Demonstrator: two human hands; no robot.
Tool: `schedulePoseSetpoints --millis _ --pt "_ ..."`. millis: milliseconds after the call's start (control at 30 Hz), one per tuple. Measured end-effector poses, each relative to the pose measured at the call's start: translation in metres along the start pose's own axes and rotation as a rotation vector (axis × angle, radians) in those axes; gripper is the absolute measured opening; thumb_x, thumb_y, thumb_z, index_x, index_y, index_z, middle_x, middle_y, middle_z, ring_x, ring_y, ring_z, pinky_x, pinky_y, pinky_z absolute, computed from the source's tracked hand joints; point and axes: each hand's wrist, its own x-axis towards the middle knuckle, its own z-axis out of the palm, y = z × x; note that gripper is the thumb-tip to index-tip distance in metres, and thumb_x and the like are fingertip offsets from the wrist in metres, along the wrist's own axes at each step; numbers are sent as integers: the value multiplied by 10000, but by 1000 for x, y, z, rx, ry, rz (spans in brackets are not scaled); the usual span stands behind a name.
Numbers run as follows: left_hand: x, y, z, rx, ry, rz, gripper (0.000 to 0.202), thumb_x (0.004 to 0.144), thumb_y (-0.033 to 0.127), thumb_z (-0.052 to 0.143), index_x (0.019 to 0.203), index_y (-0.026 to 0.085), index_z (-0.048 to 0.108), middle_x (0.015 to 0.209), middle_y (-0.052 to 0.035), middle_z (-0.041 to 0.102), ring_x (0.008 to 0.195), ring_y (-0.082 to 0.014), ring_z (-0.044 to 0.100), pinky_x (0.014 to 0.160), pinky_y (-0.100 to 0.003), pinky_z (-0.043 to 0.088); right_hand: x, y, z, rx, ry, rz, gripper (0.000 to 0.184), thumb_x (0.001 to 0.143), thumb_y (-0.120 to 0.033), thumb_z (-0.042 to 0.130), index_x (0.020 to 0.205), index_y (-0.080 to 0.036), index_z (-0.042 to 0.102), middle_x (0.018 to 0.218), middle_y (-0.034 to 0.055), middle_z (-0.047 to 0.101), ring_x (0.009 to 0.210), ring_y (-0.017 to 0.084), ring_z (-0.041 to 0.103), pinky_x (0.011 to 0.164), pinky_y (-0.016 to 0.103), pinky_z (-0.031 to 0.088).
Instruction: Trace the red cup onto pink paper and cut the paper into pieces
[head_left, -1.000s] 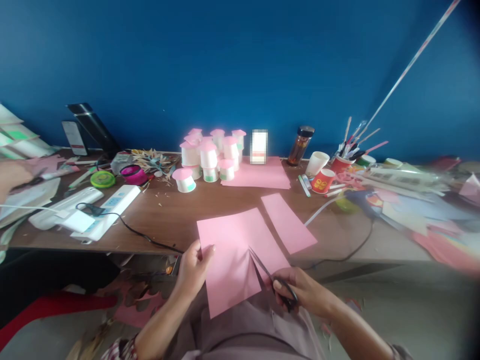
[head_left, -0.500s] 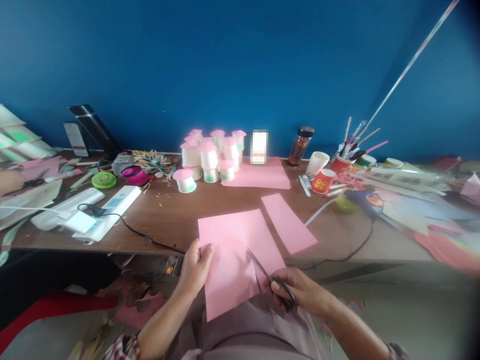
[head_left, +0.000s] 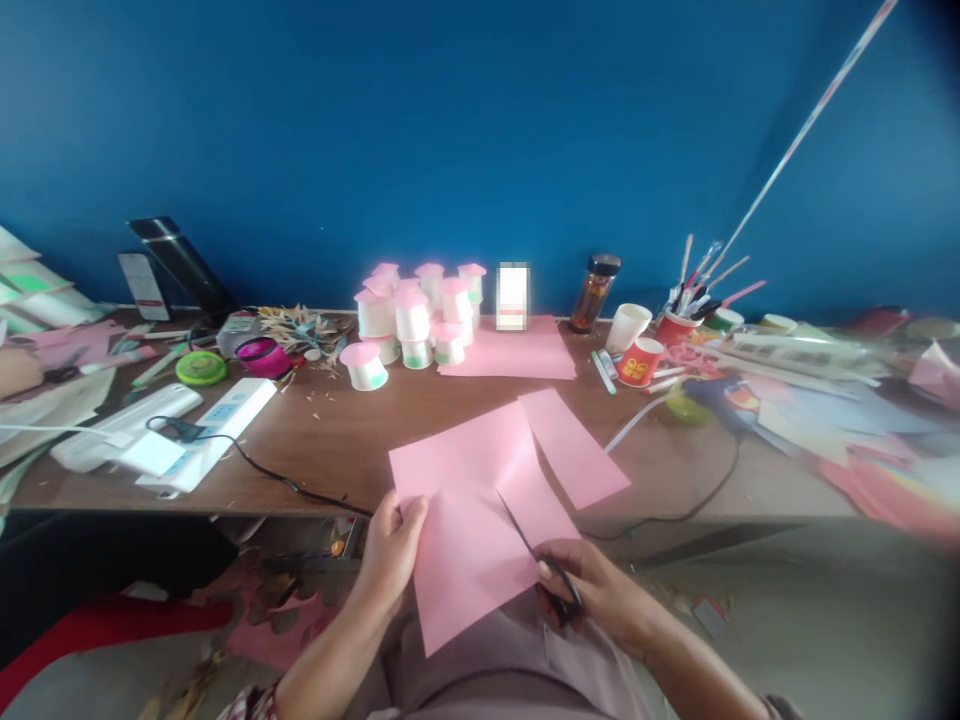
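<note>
**Pink sheet [head_left: 457,510] spans two hands, scissors [head_left: 526,541] set into it**

The sheet is held tilted above the person's lap, its far part reaching over the front edge of the desk [head_left: 337,435]; whether it rests there cannot be told. The left hand [head_left: 394,545] has its fingers closed on the sheet's left edge, the thumb flat on top. The right hand [head_left: 581,590] has its fingers wrapped around the scissors' dark handles, and the blades lie in the sheet's right portion, pointing away from the person. How far apart the blades stand is hard to tell.

The sheet looks like light, thin card or stout paper: stiff enough to keep a broad shape, yet bending around the blade tip. It should weigh next to nothing, crease under a hard pinch and tear if pulled sideways at the slit. A flat, gentle grip on the left edge, well apart from the blades, suits it best; the scissors call for a firm hold by the handles. A separate pink strip [head_left: 574,450] lies on the desk just beyond the sheet's right side.
</note>
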Motion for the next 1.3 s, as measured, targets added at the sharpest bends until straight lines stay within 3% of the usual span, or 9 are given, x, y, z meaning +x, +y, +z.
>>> schedulePoseSetpoints --millis 233,533,900,1300 --pt "-1 13 -1 -54 51 -25 309 714 459 603 740 155 552 647 13 584 576 -140 521 526 -232 378 -5 -9 0 -59 -29 -57 515 821 -604 504 653 -119 548 543 1 521 469 73 405 438 191 276" --pt "-7 26 -5 210 21 163 294 781 458 539 784 164 538 701 -8 601 649 -175 542 573 -257 399 -6 -14 -2 -7 -13 -66 476 828 -590 505 745 -127 572 575 -14 503 490 84 411 458 197 270" --pt "-19 28 4 160 -29 112 318 773 457 543 839 148 567 774 -36 650 708 -190 578 597 -259 423 -3 -20 1 -64 98 -139 473 820 -572 533 811 -107 615 663 -8 459 614 102 370 528 210 276" --pt "-20 28 5 239 -16 138 303 783 464 528 744 163 534 659 -2 579 623 -156 505 560 -247 380 -4 -25 8 -69 159 -112 482 786 -604 540 746 -126 589 607 -20 424 576 102 342 506 223 256"
